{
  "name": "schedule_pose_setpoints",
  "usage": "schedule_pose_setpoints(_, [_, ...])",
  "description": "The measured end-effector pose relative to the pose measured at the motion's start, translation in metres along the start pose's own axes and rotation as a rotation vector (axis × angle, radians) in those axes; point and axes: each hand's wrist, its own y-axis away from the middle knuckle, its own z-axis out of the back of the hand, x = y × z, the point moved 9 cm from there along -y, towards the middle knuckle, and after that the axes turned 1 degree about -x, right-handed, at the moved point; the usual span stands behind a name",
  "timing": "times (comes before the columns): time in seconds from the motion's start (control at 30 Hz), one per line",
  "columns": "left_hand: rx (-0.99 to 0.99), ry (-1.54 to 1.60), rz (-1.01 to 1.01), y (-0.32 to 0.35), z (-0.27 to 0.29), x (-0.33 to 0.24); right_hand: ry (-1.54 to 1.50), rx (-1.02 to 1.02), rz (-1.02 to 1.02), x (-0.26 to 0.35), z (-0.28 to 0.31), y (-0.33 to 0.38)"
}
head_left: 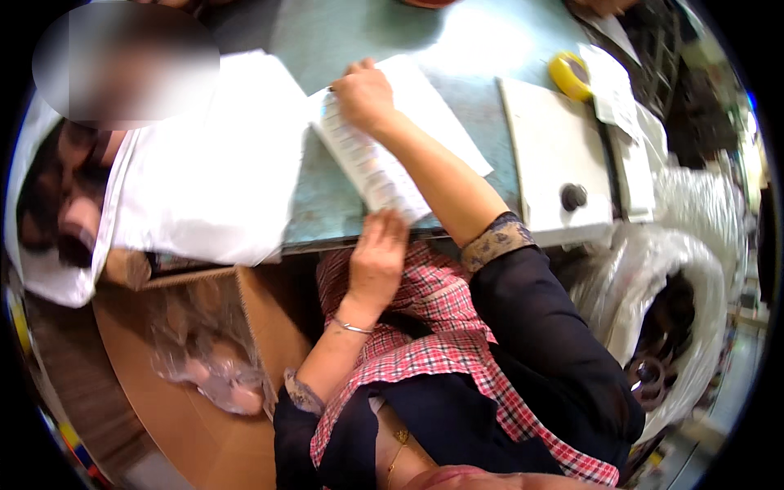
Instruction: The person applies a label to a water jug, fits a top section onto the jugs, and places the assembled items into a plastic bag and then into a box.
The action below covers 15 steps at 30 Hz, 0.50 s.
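One cardboard box (pixel 204 408) is seen at lower left, with one crumpled plastic bag (pixel 204 367) inside. One white cloth (pixel 204 163) is spread on the table (pixel 327 204). One stack of sheets (pixel 376 163) lies at the table's near edge: its near end is pinched by the left hand (pixel 377 253), its far end pressed flat by the right hand (pixel 363 96). One yellow tape roll (pixel 570 75) is seen at far right.

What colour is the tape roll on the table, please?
Yellow: the tape roll shows in the head view.
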Motion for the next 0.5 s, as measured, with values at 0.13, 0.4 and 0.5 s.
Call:
schedule_pose_setpoints(0.13, [-0.095,0.056,-0.001,-0.002,0.015,0.000,0.030,-0.255,-0.023,-0.092,0.073,0.073])
schedule_pose_setpoints(0.4, [-0.211,0.123,0.139,-0.015,0.035,-0.022,0.186,-0.058,-0.365,-0.298,0.116,0.193])
schedule_pose_setpoints(0.5, [-0.318,0.383,0.393,-0.011,0.032,-0.013,0.171,-0.225,-0.228,-0.260,0.139,0.196])
